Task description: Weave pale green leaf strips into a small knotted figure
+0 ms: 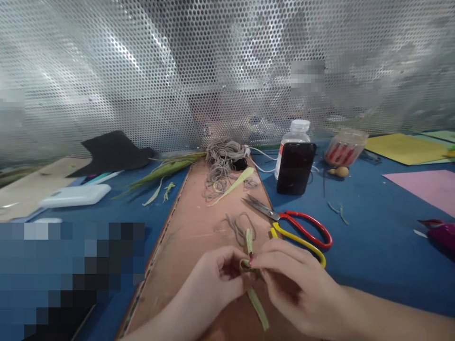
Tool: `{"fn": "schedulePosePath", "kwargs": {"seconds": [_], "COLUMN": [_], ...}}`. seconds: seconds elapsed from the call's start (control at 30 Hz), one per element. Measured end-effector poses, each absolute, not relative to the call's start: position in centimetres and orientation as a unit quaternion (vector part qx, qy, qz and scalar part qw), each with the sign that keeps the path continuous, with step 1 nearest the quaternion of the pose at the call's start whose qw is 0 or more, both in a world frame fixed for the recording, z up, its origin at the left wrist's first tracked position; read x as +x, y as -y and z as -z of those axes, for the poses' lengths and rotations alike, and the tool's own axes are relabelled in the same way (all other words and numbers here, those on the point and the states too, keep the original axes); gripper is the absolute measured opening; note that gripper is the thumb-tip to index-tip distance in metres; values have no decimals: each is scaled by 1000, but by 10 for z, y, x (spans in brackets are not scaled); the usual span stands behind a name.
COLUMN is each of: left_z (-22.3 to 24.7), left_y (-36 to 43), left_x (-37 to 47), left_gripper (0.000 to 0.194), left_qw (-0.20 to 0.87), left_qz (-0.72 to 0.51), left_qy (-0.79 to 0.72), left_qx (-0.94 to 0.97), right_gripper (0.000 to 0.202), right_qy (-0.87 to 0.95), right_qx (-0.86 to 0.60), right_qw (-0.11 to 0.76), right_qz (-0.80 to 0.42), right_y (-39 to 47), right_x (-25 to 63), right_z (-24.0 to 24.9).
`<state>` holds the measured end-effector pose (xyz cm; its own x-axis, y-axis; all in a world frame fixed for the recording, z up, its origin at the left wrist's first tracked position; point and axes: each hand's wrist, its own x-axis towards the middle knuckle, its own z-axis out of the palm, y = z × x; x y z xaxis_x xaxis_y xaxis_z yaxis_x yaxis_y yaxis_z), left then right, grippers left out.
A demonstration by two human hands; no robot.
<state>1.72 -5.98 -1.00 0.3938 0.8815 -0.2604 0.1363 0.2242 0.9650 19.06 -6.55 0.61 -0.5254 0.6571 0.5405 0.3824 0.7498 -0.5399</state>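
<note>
Pinched between the fingertips of both hands, a narrow pale-green strip of leaf-like material [259,310] is held low over the near part of a long pinkish-brown cardboard board [192,265]. Thumb and fingers of the left hand [222,279] are closed on it from the left, those of the right hand [302,279] from the right. A small loop is formed at the grip, while one end is left pointing far and the other near, both unfastened. Whether a knot has been drawn tight there cannot be told, as the spot is covered by fingers; by appearance, the shaping is judged begun but unfinished.

One strip is held, and one wider pale-green tapered leaf piece [236,184] is left lying farther off on the board. Just beyond the fingers, some thin grey cord [236,232] is seen in loose curls; at the far end, one tangled heap of grey yarn [225,154] is placed. To the right, one pair of metal scissors with one red and one yellow handle [273,215] is laid open across the board's edge, held by neither hand.
</note>
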Motion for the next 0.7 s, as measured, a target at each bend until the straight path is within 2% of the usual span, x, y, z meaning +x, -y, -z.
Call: {"fn": "schedulePosePath", "kwargs": {"seconds": [0.27, 0.37, 0.57, 0.7], "left_z": [17, 18, 4, -2], "left_y": [60, 61, 71, 73], "left_x": [17, 16, 20, 20], "left_gripper": [20, 20, 23, 18], "left_qw": [619, 617, 676, 688], "left_qz": [-320, -314, -390, -395], "left_qy": [-478, -474, -444, -434], "left_qx": [535, 543, 440, 427], "right_gripper": [18, 17, 14, 16], "right_qy": [817, 806, 807, 808], "right_qx": [-359, -385, -368, -361], "right_qw": [353, 349, 364, 371], "right_qz": [-280, -284, -286, -283], "right_y": [69, 70, 69, 69], "right_x": [190, 189, 189, 191], "right_z": [-9, -9, -8, -8]}}
